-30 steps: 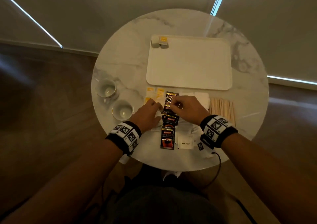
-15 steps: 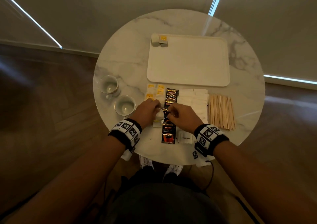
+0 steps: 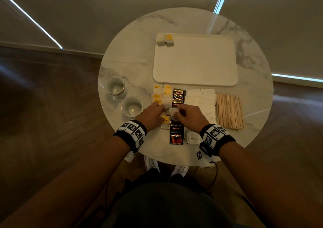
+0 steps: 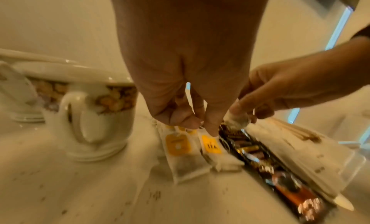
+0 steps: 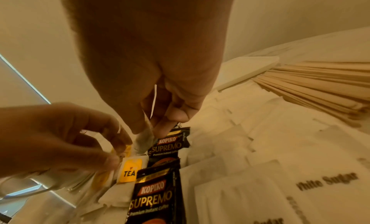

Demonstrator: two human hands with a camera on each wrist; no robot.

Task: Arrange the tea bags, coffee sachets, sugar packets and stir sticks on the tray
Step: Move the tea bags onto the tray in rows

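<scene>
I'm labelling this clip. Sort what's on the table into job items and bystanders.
Job: tray; tea bags; coffee sachets; sugar packets; stir sticks; tea bag pinched by right hand; left hand.
Bystanders: two cups.

The person's forearms are bare. Each wrist carries a thick black strap band (image 3: 130, 134) faced with white square tiles printed with black-and-white square fiducial patterns; the matching band on the right wrist (image 3: 216, 137) has a boxy black block on its underside and another patterned tile hanging below it. A thin black cable (image 3: 213, 175) loops down from the right band. The person wears a dark top (image 3: 166, 206) and white lace-up shoes (image 3: 180, 170).
</scene>
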